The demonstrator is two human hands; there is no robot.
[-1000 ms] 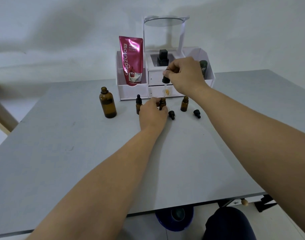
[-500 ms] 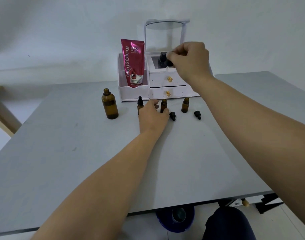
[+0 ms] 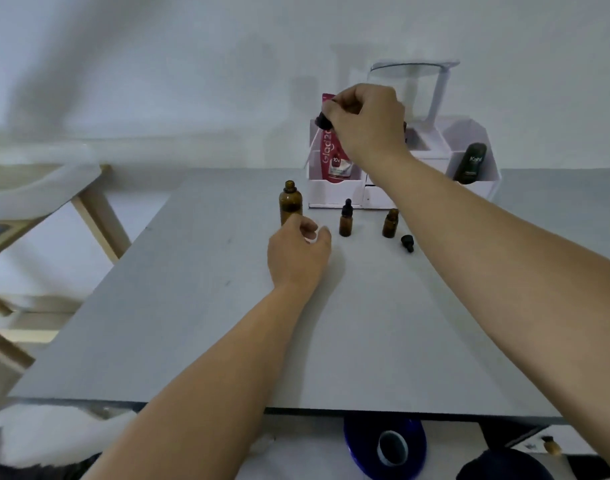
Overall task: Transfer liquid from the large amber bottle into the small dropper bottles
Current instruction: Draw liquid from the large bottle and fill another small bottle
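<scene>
The large amber bottle (image 3: 290, 201) stands uncapped on the grey table (image 3: 227, 306). My left hand (image 3: 298, 252) hovers just right of it, fingers curled and apart, holding nothing. My right hand (image 3: 365, 121) is raised above and right of the large bottle, pinching a black dropper cap (image 3: 323, 120). One small dropper bottle (image 3: 346, 220) stands capped. Another small bottle (image 3: 390, 223) stands open. A loose black dropper cap (image 3: 407, 243) lies beside it.
A white organiser (image 3: 334, 194) with drawers stands at the back, holding a pink tube (image 3: 334, 157) and a dark green bottle (image 3: 469, 163). A wooden chair frame (image 3: 99, 216) is off the table's left edge. A blue bin (image 3: 384, 448) sits below the front edge.
My left hand let go of the middle small bottle and moved left toward the large bottle. My right hand carried the dropper cap up and to the left. The view swung left.
</scene>
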